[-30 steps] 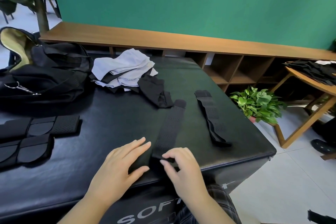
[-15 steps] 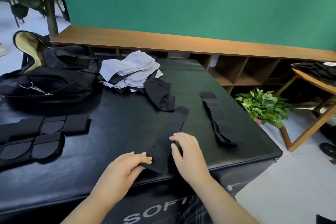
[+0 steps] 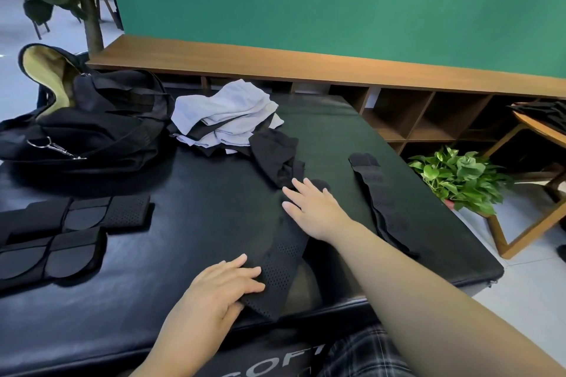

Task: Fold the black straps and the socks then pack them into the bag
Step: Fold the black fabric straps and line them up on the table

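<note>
A person's left hand [image 3: 223, 286] presses, fingers straight, on the near end of a perforated black strap [image 3: 283, 266] lying on a black padded table [image 3: 196, 223], while the right hand [image 3: 315, 208], well apart from it and fingers spread flat, rests on the strap's far end. A second strap [image 3: 379, 205] lies to the right, folded straps [image 3: 61, 229] to the left. Socks [image 3: 226, 119] are heaped beside the open black bag [image 3: 92, 128].
</note>
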Demonstrator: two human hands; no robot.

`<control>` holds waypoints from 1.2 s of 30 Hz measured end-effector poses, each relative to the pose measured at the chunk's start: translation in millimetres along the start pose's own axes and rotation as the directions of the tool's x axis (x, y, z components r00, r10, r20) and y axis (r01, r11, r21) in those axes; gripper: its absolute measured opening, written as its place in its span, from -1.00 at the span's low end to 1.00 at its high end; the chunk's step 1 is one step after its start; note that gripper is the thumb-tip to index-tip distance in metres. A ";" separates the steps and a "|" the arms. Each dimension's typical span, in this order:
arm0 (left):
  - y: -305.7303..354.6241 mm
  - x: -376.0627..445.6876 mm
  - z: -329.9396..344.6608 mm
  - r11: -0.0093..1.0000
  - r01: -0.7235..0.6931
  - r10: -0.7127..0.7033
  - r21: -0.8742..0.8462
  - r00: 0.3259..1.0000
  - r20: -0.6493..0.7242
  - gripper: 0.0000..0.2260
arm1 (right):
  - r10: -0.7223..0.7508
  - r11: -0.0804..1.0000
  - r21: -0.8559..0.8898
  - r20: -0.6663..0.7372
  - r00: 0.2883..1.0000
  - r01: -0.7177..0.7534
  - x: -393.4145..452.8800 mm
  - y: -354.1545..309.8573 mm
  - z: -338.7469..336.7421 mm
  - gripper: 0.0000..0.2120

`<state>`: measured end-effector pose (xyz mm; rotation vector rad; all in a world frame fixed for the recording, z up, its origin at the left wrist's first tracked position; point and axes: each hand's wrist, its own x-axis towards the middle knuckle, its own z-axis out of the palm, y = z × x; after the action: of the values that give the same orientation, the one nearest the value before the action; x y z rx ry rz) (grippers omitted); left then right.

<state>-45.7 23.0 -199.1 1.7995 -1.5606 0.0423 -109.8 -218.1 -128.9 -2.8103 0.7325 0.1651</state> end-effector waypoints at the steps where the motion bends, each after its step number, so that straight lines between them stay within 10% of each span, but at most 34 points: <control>1: -0.3 0.4 0.6 1.000 -0.010 0.010 -0.001 1.000 -0.011 -0.50 | 0.001 1.000 -0.013 0.019 1.000 0.000 3.0 0.6 -1.0 -0.53; 18: 3.1 1.2 1.1 0.999 -0.041 0.044 0.028 0.993 -0.111 -0.56 | 0.135 0.991 0.018 0.034 0.990 -0.136 26.9 32.2 -3.7 -0.48; 31: 6.8 -2.1 -3.2 0.998 0.053 -0.053 -0.016 0.999 0.001 -0.31 | 0.237 0.954 0.240 -0.231 0.944 -0.181 -52.6 -11.4 41.3 -0.49; 36: 6.7 -1.8 -5.9 1.000 0.005 -0.005 0.028 1.000 0.011 -0.58 | 0.230 0.959 0.233 -0.296 0.927 -0.164 -70.7 -25.8 52.2 -0.53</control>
<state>-49.5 27.8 -192.3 1.8284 -1.5702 0.0517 -161.2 -150.1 -162.6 -2.5886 1.0410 -0.3256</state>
